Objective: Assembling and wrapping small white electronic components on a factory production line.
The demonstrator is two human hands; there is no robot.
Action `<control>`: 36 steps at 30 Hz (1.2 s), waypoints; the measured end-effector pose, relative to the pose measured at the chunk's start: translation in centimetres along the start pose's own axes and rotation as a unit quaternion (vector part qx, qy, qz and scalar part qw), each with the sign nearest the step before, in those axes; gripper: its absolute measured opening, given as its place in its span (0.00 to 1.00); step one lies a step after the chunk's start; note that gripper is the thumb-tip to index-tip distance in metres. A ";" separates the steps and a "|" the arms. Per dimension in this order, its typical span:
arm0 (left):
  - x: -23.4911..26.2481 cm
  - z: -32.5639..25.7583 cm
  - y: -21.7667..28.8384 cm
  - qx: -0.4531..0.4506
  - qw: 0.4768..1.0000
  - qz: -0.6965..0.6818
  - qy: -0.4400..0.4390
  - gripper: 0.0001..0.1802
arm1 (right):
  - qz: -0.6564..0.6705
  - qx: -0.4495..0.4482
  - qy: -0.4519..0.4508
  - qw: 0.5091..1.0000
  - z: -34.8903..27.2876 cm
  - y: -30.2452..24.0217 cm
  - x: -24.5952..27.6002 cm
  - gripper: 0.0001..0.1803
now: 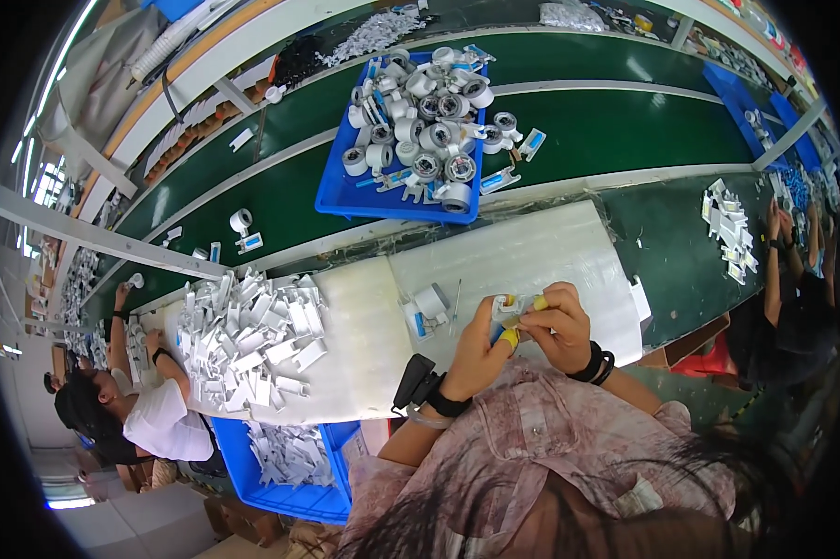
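Note:
My left hand and my right hand meet above the near edge of the pale work mat. Yellow covers sit on some of my fingertips. Between them my fingers pinch a small white plastic part; my fingers hide most of it. On the mat just left of my hands rests a white cylindrical housing with a flat bracket and a blue patch. A thin metal rod lies beside it.
A heap of white plastic pieces covers the mat's left. Past the mat, a blue tray overflows with round housings. Below left stands a blue bin. More white parts lie at right. Co-workers work on both sides.

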State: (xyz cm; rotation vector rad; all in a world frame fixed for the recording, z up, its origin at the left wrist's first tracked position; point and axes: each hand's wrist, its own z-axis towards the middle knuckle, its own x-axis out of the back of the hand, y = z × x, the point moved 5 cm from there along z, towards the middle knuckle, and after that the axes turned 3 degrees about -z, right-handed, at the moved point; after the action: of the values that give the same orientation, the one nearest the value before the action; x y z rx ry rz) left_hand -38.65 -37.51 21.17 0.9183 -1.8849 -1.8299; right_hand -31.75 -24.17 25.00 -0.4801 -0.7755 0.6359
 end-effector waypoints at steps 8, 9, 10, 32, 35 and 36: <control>-0.4 0.0 0.4 0.005 1.000 0.014 -0.003 0.22 | -0.005 0.002 0.010 1.000 -0.4 0.3 0.1 0.13; -0.4 0.0 0.5 0.001 1.000 0.021 -0.003 0.22 | -0.005 0.002 0.007 1.000 -0.5 0.4 0.1 0.14; -0.5 0.0 0.6 -0.004 1.000 0.027 -0.003 0.22 | -0.005 0.001 0.007 1.000 -0.5 0.3 0.1 0.14; -0.9 -0.2 1.2 -0.014 0.999 0.038 0.021 0.20 | -0.002 0.006 0.015 1.000 -0.2 0.5 0.1 0.12; -0.4 -0.3 0.0 0.012 1.000 -0.017 0.006 0.19 | 0.013 -0.002 0.003 1.000 -0.1 0.6 0.0 0.12; -0.3 -0.4 -0.1 0.006 1.000 -0.029 -0.004 0.20 | 0.023 -0.009 -0.002 1.000 -0.1 0.7 0.0 0.11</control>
State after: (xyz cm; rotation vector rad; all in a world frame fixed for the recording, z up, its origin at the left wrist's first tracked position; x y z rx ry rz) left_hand -38.16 -37.57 21.16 0.9813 -1.8933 -1.8599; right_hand -31.87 -23.72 24.52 -0.5154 -0.7757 0.6734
